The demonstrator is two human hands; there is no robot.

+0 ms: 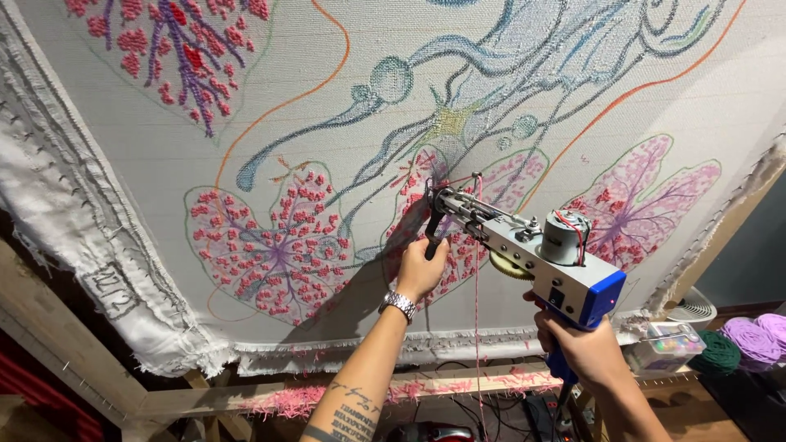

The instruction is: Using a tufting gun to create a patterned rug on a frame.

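White backing cloth (164, 155) on its wooden frame is mid-tufting, I judge: tufting gun (532, 250) at centre pressed into a pink petal, right hand (585, 348) at 5 o'clock gripping its blue handle, left hand (422, 270) clasping the black front handle, steady pressure needed next.

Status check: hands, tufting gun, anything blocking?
Left hand shut on front handle. Right hand shut on blue rear grip. Tufting gun nose against stretched cloth, pink yarn hanging between arms. Nothing blocking.

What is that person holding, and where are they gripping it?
A tufting gun: the left hand grips its black front handle, the right hand its blue rear grip, the tip against the stretched cloth.
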